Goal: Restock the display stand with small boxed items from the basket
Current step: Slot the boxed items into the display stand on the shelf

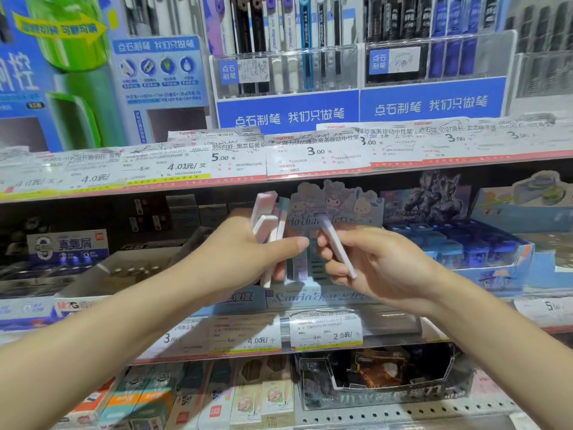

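Above my reach, pens [305, 41] stand in clear racks over paper price tags [316, 153]. Blue boxes [459, 243] fill the tray to my right.

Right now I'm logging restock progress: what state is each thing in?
Left hand: grip holds a fan of several small boxes.
Right hand: pinches a single box, tilted.
Character display stand: upright on the middle shelf, behind both hands.

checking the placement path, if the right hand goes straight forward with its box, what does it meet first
Probably the cartoon display stand directly behind the right hand and its slim box; depth is unclear from one view.
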Demonstrator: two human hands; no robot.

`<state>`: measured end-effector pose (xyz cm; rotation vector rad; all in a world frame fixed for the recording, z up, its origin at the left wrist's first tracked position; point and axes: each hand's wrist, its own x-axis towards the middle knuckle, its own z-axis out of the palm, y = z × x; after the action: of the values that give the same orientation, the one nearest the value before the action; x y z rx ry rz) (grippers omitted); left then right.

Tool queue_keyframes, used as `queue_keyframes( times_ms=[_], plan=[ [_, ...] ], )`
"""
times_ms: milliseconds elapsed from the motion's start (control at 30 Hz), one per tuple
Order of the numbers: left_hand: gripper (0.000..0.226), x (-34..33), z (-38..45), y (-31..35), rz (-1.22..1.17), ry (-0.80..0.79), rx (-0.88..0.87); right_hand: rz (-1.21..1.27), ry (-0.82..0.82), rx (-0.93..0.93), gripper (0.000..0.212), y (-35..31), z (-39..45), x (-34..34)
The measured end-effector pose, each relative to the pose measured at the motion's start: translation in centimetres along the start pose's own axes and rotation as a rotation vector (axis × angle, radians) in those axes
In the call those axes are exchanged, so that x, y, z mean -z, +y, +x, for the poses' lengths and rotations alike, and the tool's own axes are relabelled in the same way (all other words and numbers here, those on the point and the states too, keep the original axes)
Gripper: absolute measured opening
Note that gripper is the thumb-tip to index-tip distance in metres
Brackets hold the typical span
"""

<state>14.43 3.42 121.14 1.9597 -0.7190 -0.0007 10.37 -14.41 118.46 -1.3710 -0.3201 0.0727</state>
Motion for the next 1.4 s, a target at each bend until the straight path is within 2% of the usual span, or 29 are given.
queue_keyframes(
  times_ms=[167,333,467,500,567,667,733,800,933,1000,1067,1100,1200,1400],
  plan=[
    [0.021,-0.8,-0.4,0.4,-0.171,0.055,-0.051,-0.16,0.064,0.07,0.021,0.7,-0.4,-1.2],
    [0.025,-0.8,-0.2,0.3,-0.126,0.087,-0.06,-0.365,0.128,0.163,0.016,1.0,-0.5,-1.3],
    [0.032,-0.7,0.1,0.5,-0.066,0.062,0.018,-0.47,0.111,0.279,0.042,0.4,-0.6,-0.9],
    [0.036,-0.6,0.2,0.5,-0.048,0.062,0.032,-0.524,0.107,0.317,0.043,0.1,-0.6,-0.8],
    [0.043,-0.4,0.4,0.2,0.082,0.07,0.051,-0.684,0.147,0.375,0.037,-0.4,-0.3,-0.3],
    [0.048,0.2,0.7,-0.1,0.442,0.026,0.105,-0.81,0.315,0.447,0.035,-0.8,0.7,1.1],
    [0.037,0.4,0.6,-0.3,0.582,-0.074,0.102,-0.826,0.43,0.498,0.04,-0.5,1.6,1.8],
    [0.016,0.3,0.7,-0.8,0.57,-0.165,0.053,-0.846,0.487,0.512,0.045,0.1,2.4,2.0],
    [0.051,0.5,1.1,-1.7,0.61,-0.237,0.052,-0.829,0.464,0.517,0.047,1.2,3.4,2.0],
    [0.042,0.7,1.3,-1.8,0.61,-0.253,0.067,-0.827,0.459,0.513,0.045,1.6,3.9,2.2],
    [0.016,0.7,1.3,-1.5,0.606,-0.254,0.072,-0.826,0.445,0.491,0.048,2.0,4.3,2.3],
    [0.011,0.8,1.3,-1.3,0.599,-0.249,0.072,-0.824,0.436,0.477,0.049,2.2,4.4,2.4],
    [0.031,0.8,1.5,-1.4,0.626,-0.229,0.096,-0.856,0.417,0.448,0.05,2.4,4.4,2.5],
    [0.037,0.9,1.4,-1.6,0.626,-0.218,0.141,-0.989,0.414,0.425,0.024,2.7,4.2,2.5]
  ],
)
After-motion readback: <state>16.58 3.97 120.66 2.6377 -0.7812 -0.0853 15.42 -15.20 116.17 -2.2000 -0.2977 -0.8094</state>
